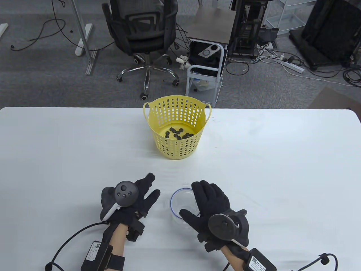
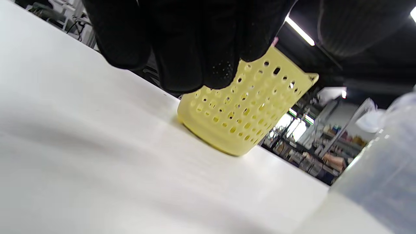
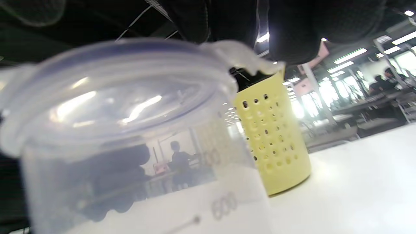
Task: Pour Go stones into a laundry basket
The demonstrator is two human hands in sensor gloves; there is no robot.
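Note:
A yellow perforated laundry basket (image 1: pixel 175 146) stands upright at the table's far middle, with several black Go stones (image 1: pixel 179 134) on its bottom. A clear round plastic container (image 1: pixel 179 201) stands upright and empty on the near table. My right hand (image 1: pixel 193 199) lies over the container's right side, fingers stretched out and thumb spread; I cannot tell whether it touches the rim. In the right wrist view the container (image 3: pixel 130 130) fills the frame, with the basket (image 3: pixel 273 143) behind. My left hand (image 1: pixel 149 186) rests flat and empty on the table, left of the container. The left wrist view shows the basket (image 2: pixel 247 113).
The white table (image 1: pixel 56 155) ends just behind the basket. On the floor beyond are an office chair (image 1: pixel 143 34) and a small cart (image 1: pixel 206 70). Cables run from both wrists to the near edge.

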